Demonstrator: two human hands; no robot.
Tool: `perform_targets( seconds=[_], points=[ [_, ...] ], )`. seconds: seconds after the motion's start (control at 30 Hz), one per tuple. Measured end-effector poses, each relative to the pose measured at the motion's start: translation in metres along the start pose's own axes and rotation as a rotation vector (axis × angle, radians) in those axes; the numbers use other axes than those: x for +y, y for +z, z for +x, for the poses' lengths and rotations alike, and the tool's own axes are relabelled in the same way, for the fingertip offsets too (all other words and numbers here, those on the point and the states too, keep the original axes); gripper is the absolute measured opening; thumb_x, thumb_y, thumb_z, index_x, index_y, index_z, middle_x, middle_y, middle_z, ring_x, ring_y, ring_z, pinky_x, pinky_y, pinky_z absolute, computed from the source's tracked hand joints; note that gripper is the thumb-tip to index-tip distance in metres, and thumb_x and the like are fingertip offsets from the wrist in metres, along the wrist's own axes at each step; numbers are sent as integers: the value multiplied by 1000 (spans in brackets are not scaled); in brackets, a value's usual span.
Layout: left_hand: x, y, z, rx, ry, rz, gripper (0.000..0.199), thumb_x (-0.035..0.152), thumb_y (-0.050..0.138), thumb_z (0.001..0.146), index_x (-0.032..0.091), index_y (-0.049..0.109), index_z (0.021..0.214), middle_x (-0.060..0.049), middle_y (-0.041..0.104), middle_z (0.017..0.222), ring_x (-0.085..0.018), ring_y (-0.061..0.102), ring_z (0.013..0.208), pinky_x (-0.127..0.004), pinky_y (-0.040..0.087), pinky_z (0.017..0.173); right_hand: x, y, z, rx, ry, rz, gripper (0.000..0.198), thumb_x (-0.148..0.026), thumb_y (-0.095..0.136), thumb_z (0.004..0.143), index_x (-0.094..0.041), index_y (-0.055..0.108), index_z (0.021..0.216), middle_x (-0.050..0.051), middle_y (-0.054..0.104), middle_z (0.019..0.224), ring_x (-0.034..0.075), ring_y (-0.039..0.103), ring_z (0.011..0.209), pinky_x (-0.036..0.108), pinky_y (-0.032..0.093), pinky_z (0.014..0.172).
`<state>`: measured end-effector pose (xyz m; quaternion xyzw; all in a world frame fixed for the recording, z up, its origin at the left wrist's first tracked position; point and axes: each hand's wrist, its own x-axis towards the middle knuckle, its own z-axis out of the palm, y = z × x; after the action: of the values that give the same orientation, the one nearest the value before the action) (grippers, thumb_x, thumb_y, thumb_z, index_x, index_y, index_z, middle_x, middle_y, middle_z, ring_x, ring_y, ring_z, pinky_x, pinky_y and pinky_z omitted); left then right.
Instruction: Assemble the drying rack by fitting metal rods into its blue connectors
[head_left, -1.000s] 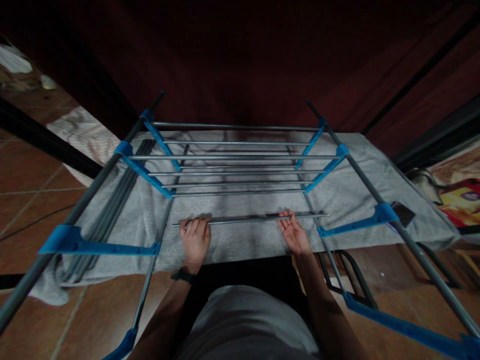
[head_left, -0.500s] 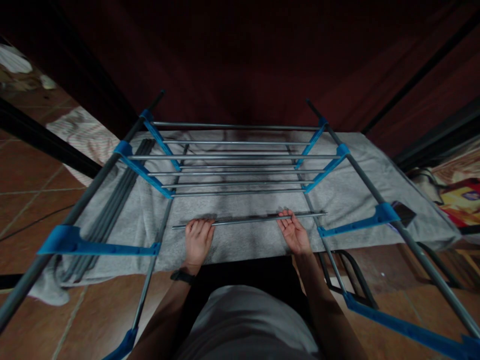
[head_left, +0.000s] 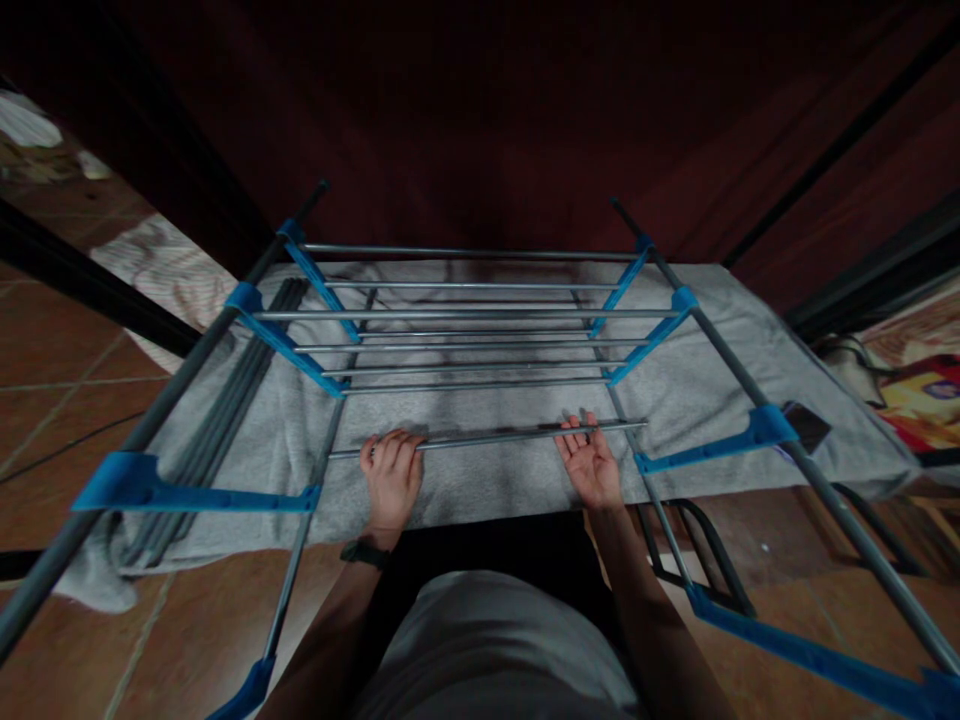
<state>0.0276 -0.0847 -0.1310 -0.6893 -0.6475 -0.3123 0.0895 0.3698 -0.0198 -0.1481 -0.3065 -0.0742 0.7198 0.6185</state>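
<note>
A thin grey metal rod lies crosswise between my hands, above the grey cloth. My left hand, palm down, is closed round its left part, with a dark band on the wrist. My right hand is palm up, the rod lying across its loosely curled fingers near the right end. Around them stands a partly built drying rack of grey tubes with blue plastic brackets; the left bracket and right bracket flank my hands. Several crossbars span the rack's far part.
Several loose grey tubes lie bundled at left on the grey cloth. A small dark item rests beyond the right upright. Dark red fabric hangs behind. Tiled floor shows at left, a red and yellow package at far right.
The rod has shifted slightly left together with my left hand, its left end now reaching the left lower tube in view. My right hand's fingers have loosened and straightened somewhat.
</note>
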Motion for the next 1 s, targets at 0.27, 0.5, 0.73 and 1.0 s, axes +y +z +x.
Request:
perform_targets(
  seconds=[0.27,0.5,0.73,1.0],
  points=[
    [-2,2,-3,7,-4,6,24,22,47,94,24,66,109,-7,71,106,-26,59,117,-52,22,113,2,-4,3,38,6,-8,17,-34,58,94,-32,69,106,-2,73,111,14,65,112,39,51,103],
    [1,0,-1,-27,77,0,23,21,47,96,22,64,111,-7,71,104,-24,62,103,-46,34,103,2,-2,2,19,34,-4,8,-33,64,91,-27,69,93,-1,74,100,15,67,106,38,53,100],
    [4,-4,0,-45,93,1,21,22,48,96,22,64,110,-7,70,101,-25,61,101,-46,36,98,1,-2,3,21,57,-9,9,-31,63,91,-26,68,88,0,74,98,16,68,106,38,54,98],
    [5,-4,1,-56,97,-19,20,21,48,95,22,63,109,-8,70,103,-26,61,103,-47,35,99,1,-4,4,10,68,-17,9,-31,62,91,-25,68,87,0,74,99,16,68,106,37,55,95]
  ],
)
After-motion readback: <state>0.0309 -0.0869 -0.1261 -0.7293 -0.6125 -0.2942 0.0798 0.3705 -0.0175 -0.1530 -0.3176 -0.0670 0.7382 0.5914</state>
